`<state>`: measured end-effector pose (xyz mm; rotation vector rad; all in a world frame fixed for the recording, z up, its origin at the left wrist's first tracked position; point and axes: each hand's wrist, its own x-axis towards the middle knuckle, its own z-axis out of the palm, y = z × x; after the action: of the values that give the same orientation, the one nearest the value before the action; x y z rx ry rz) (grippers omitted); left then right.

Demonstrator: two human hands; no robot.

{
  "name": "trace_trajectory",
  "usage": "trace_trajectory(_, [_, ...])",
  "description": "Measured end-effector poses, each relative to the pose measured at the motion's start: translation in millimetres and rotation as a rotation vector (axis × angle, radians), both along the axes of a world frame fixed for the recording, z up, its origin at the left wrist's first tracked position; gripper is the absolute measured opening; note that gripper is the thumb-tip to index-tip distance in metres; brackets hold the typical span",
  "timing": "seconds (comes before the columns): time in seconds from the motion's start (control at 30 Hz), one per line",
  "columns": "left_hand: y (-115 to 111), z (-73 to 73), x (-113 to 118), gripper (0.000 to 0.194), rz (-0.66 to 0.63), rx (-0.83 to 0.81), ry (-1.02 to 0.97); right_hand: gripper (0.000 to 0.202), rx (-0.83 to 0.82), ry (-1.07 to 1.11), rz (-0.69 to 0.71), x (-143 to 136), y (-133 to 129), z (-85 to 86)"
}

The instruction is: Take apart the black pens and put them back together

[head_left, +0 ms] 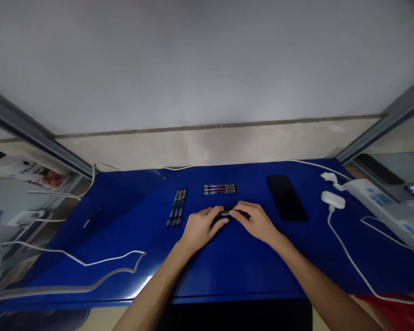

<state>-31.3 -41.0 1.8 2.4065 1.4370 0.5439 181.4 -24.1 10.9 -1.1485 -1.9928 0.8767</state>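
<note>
Between my two hands lies a dark pen [225,214], level and pointing sideways, its ends covered by my fingers. My left hand [200,226] pinches the left end with thumb and fingers. At the right end, my right hand [255,221] closes its fingertips round the pen. Just beyond the hands, a row of clear-barrelled pens [220,189] lies side by side, parallel to the wall. To the left of my left hand, three more pens [176,207] rest together, pointing away from me at a slight slant.
A black phone [287,197] lies right of my hands. Farther right are a white charger [333,199] with its cable and a white power strip [382,207]. White cables [86,264] cross the left of the blue table [234,271]. A small dark pen-like object [92,217] lies there too.
</note>
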Motion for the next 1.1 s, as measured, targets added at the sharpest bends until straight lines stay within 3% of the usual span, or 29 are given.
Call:
trace_trajectory(0.07, [-0.9,0.4,0.5,0.036,-0.031,-0.006,0.008,0.03,0.01,-0.023,0.012,0.4,-0.5,0.6])
trace_trajectory(0.23, [-2.2,0.5,2.6,0.039,0.003,-0.034,0.068,0.014,-0.028,0.014,0.022,-1.9,-0.7,0.4])
trace_trajectory(0.37, [-3.0,-0.3,2.6,0.038,-0.044,-0.026,0.036,0.033,0.027,-0.077,0.001,-2.1,-1.3,-2.2])
trace_trajectory(0.53, [-2.1,0.1,1.9,0.043,0.035,-0.04,0.036,0.012,-0.01,0.013,0.082,-2.7,-3.7,-1.8])
trace_trajectory(0.7, [-2.8,1.2,2.8,0.037,-0.028,-0.033,0.027,0.032,0.039,-0.063,0.016,-4.7,-4.1,-4.0])
trace_trajectory(0.87, [-2.5,-0.5,3.8,0.045,0.014,-0.044,0.107,0.012,-0.003,0.001,0.1,-5.0,-4.9,-0.4])
trace_trajectory(1.1, [-3.6,-1.3,6.5,0.043,-0.006,-0.021,0.117,0.02,-0.01,-0.095,0.017,-4.1,-3.0,-6.1])
